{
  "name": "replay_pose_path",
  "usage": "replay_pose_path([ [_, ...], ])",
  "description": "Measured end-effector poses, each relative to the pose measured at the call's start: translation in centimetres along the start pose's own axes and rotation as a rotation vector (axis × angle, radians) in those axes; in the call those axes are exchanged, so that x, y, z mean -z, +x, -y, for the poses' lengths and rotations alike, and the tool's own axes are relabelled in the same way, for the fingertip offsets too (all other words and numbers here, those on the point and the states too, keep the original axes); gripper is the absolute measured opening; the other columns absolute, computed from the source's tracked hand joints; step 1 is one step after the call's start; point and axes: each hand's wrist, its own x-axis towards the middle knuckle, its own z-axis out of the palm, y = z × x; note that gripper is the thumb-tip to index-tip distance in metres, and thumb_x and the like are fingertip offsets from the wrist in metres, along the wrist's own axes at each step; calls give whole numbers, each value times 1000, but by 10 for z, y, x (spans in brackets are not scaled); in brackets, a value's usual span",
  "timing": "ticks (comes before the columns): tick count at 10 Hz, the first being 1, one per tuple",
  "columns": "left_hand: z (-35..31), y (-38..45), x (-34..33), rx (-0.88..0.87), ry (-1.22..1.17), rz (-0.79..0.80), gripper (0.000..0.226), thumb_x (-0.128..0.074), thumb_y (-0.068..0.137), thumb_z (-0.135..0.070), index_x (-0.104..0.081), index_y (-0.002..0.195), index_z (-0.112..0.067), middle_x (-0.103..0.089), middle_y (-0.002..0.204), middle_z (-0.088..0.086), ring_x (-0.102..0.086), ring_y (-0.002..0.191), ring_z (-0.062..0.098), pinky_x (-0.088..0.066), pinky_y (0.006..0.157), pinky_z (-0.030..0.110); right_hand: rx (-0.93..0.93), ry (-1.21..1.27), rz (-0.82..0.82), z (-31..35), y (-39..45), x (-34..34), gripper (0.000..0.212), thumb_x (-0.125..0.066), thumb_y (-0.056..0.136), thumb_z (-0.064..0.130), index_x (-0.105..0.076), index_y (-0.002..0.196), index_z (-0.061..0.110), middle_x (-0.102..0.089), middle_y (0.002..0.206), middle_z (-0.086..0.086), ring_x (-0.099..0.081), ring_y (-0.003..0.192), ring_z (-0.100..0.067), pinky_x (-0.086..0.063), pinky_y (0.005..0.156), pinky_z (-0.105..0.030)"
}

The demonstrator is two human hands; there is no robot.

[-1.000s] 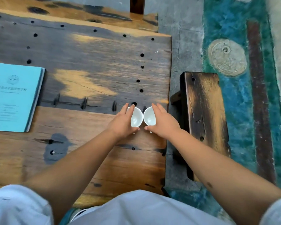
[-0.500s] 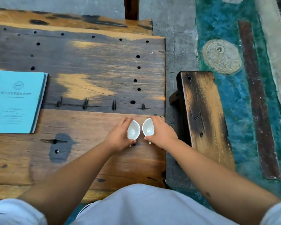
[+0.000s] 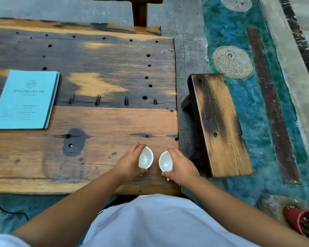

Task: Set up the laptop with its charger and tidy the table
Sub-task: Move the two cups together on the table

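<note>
A worn plank table (image 3: pixel 100 72), dark-stained and dotted with holes, stands on a grey and teal painted floor (image 3: pixel 239 29). Near its right corner, the left hand (image 3: pixel 128 163) grips one white cup (image 3: pixel 146 159) and the right hand (image 3: pixel 181 166) another (image 3: pixel 165 162), just apart. A blue booklet (image 3: pixel 25 100) lies far left; a wooden bench (image 3: pixel 219 122) sits right of the table.

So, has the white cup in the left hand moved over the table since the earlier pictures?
Yes. The left cup has come toward the person: earlier it was beside the row of dark slots, now it is near the table's near edge.
</note>
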Motion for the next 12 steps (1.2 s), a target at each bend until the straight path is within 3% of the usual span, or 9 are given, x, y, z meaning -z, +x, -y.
replay_pose_path([
  [4, 3, -44, -33, -13, 14, 28, 98, -82, 70, -31, -25, 149, -23, -28, 150, -3, -43, 130, 24, -44, 100, 37, -40, -61, 2, 5, -33, -32, 95, -79, 69, 54, -25, 143, 30, -35, 145, 7, -54, 121, -26, -54, 85, -44],
  [6, 0, -43, -36, -24, 61, 18, 100, -82, 70, -34, -22, 149, -22, -28, 149, -2, -46, 127, 24, -45, 93, 33, -29, -125, 38, 9, -28, -30, 102, -78, 68, 58, -20, 147, 29, -35, 145, 4, -56, 122, -27, -53, 85, -44],
  [8, -2, -41, -35, -54, 144, 38, 102, -82, 70, -37, -20, 149, -21, -27, 150, 0, -45, 128, 26, -47, 98, 37, -33, -125, 36, 11, -30, -31, 102, -78, 68, 58, -19, 147, 29, -33, 145, 4, -56, 121, -27, -54, 87, -46],
  [9, -2, -43, -36, -56, 177, 43, 105, -82, 71, -40, -16, 150, -22, -13, 158, 2, -37, 136, 29, -44, 102, 37, -20, -120, 29, 9, -31, -30, 104, -77, 67, 61, -17, 147, 30, -31, 148, 5, -57, 120, -28, -52, 88, -45],
  [10, -5, -45, -33, -54, 216, 38, 114, -80, 70, -50, -7, 153, -22, 8, 162, 2, -18, 146, 30, -36, 111, 41, -20, -108, 37, 8, -35, -25, 111, -74, 65, 67, -8, 149, 35, -15, 161, 8, -54, 126, -31, -50, 92, -46],
  [11, -11, -43, -26, -75, 233, 13, 112, -68, 72, -65, -3, 153, -23, 12, 162, 2, -1, 150, 27, -22, 117, 42, -37, -67, 6, 1, -43, -20, 113, -67, 64, 74, -1, 149, 39, 1, 165, 12, -43, 137, -30, -46, 98, -46],
  [12, -24, -39, -15, -150, 322, -38, 101, -48, 77, -75, -2, 153, -27, 12, 163, 2, 8, 150, 26, -14, 119, 44, -72, -74, -73, -10, -52, -13, 111, -55, 66, 81, -3, 153, 36, 5, 167, 7, -21, 149, -29, -35, 110, -49],
])
